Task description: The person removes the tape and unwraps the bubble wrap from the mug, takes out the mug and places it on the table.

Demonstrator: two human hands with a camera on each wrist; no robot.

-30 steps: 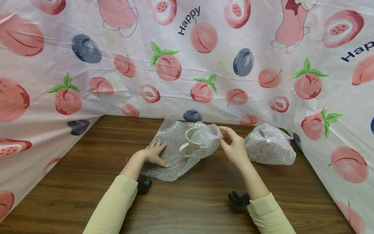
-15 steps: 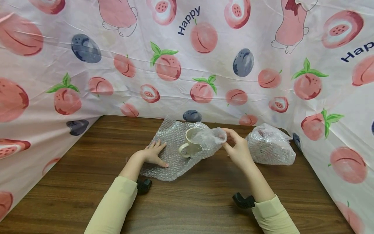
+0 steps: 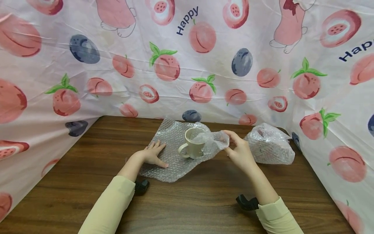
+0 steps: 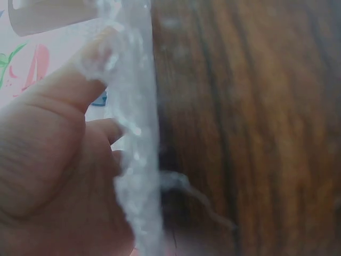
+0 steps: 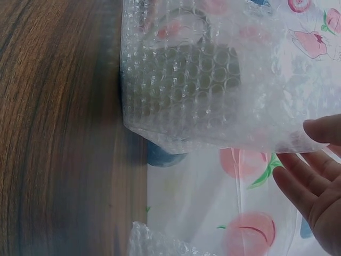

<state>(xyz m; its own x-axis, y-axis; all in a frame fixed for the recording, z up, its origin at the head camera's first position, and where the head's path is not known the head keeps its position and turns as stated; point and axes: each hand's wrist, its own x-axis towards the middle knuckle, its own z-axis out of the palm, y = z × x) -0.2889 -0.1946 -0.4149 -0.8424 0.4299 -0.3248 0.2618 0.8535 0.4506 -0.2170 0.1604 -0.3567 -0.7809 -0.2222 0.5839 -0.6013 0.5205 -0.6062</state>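
In the head view a cream mug [image 3: 194, 148] stands upright on a sheet of bubble wrap [image 3: 172, 162], its handle toward the left. My left hand [image 3: 150, 155] lies flat with spread fingers on the sheet's left part. At the sheet's raised right end, my right hand [image 3: 240, 151] pinches the edge between thumb and fingers. This lifted part leans over the mug's right side and partly covers its rim. The right wrist view shows the mug dimly through the wrap [image 5: 181, 85], with my right hand [image 5: 314, 181] at its edge.
A bundle in bubble wrap [image 3: 270, 144] sits at the back right of the wooden table [image 3: 187, 204], just beyond my right hand. A printed fruit-pattern cloth [image 3: 122, 42] hangs behind the table and along both sides.
My right hand has drawn the wrap's edge rightward and slightly down, so more of the mug's front shows. My left hand has stayed on the sheet.
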